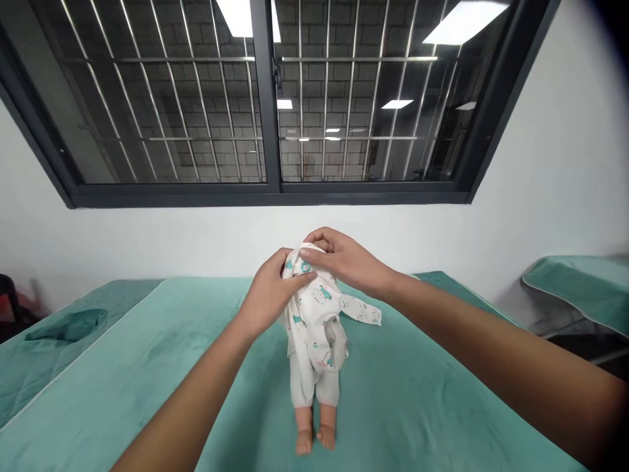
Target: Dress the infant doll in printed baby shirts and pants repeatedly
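A baby doll (303,426) lies on its back on the green bed, feet toward me, in white trousers (301,387). Over its head and upper body is a white baby shirt (322,296) with small teal and pink prints; one sleeve (362,310) spreads flat to the right. The doll's head and arms are hidden under the cloth. My left hand (269,292) is closed on the shirt at the left of the head, thumb across the front. My right hand (339,255) pinches the shirt's upper edge between thumb and fingers.
The green padded bed cover (196,367) stretches out on both sides of the doll. Behind it stand a white wall (196,239) and a dark-framed window (272,190) with metal bars. Another green-covered surface (584,288) is at the right; a dark object (10,301) sits at the far left.
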Motion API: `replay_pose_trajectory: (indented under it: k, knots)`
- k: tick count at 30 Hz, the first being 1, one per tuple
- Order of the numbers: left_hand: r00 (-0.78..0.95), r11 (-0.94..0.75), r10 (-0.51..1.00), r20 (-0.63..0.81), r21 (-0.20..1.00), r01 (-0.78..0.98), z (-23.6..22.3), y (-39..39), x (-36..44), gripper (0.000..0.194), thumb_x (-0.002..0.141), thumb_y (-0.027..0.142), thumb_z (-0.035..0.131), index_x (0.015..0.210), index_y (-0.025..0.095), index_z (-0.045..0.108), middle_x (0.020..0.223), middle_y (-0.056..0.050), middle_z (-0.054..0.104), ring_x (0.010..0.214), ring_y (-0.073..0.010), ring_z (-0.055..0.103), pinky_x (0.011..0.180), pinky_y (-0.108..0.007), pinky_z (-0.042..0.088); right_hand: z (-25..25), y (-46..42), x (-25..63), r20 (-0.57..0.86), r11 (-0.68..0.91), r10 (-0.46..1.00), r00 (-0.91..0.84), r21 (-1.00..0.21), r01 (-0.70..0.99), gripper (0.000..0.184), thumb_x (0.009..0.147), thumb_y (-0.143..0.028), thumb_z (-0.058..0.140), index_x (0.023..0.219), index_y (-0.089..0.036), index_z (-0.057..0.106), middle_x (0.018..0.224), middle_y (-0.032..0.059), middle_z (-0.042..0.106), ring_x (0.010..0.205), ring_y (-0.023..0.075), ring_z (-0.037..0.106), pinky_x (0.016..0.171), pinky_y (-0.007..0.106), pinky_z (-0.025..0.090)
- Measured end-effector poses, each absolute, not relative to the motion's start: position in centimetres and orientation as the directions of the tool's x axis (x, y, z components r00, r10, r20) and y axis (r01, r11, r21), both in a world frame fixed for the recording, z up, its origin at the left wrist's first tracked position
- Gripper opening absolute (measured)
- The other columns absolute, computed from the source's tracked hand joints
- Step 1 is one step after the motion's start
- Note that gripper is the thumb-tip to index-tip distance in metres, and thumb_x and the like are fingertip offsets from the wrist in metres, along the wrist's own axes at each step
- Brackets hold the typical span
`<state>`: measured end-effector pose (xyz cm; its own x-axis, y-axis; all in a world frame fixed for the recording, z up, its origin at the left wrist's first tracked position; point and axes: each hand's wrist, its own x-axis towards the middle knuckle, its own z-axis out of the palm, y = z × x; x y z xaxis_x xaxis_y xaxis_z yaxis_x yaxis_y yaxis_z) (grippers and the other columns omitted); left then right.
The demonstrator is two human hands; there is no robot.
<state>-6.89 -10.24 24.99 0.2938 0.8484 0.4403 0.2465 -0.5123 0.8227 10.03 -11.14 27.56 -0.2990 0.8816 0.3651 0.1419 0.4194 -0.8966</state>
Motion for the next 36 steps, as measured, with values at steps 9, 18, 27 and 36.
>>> replay_pose_trajectory:
  k: [9, 18, 27, 36]
  knots:
    - [0.257, -0.243, 0.912, 0.319, 0.927, -0.286, 23.7, -8.7, -7.8, 0.022, 0.071, 0.026, 0.068, 0.087, 0.019, 0.055, 0.071, 0.003, 0.056, 0.062, -0.0135, 0.056, 0.059, -0.024, 0.045, 24.0, -12.1, 12.7, -0.091, 0.364, 0.749, -0.656, -0.772, 0.522, 0.032, 0.078, -0.049, 0.066, 0.083, -0.018, 0.071, 0.078, 0.0016, 0.065, 0.077, 0.0186, 0.059, 0.066, 0.028, 0.045]
    - [0.657, -0.318, 0.727, 0.2, 0.946, 0.064, 24.1, -9.7, -8.9, 0.034, 0.062, 0.031, 0.079, 0.093, 0.02, 0.068, 0.088, -0.005, 0.065, 0.074, -0.0192, 0.062, 0.059, -0.025, 0.048, 21.7, -12.2, 11.8, 0.244, 0.262, 0.94, -0.241, -0.964, 0.045, 0.031, 0.079, -0.044, 0.063, 0.067, -0.016, 0.054, 0.064, -0.003, 0.049, 0.06, 0.0108, 0.044, 0.057, 0.024, 0.035]
    - [0.443, -0.313, 0.857, 0.262, 0.949, 0.043, 24.6, -10.1, -8.4, 0.025, 0.077, 0.043, 0.069, 0.081, 0.019, 0.063, 0.07, 0.0, 0.061, 0.055, -0.0122, 0.054, 0.049, -0.021, 0.04, 23.4, -12.8, 14.0, 0.079, 0.273, 0.834, -0.547, -0.919, 0.283, 0.027, 0.08, -0.043, 0.065, 0.087, -0.017, 0.065, 0.085, 0.002, 0.063, 0.076, 0.0158, 0.057, 0.063, 0.025, 0.043]
    - [0.716, -0.388, 0.688, 0.12, 0.894, 0.224, 22.2, -10.3, -6.5, 0.024, 0.077, 0.04, 0.066, 0.088, 0.019, 0.069, 0.084, -0.004, 0.067, 0.076, -0.0206, 0.06, 0.063, -0.026, 0.045, 22.7, -12.7, 13.9, 0.195, 0.314, 0.894, -0.403, -0.914, 0.255, 0.036, 0.087, -0.05, 0.057, 0.091, -0.016, 0.069, 0.087, 0.0033, 0.065, 0.077, 0.0157, 0.059, 0.067, 0.026, 0.045]
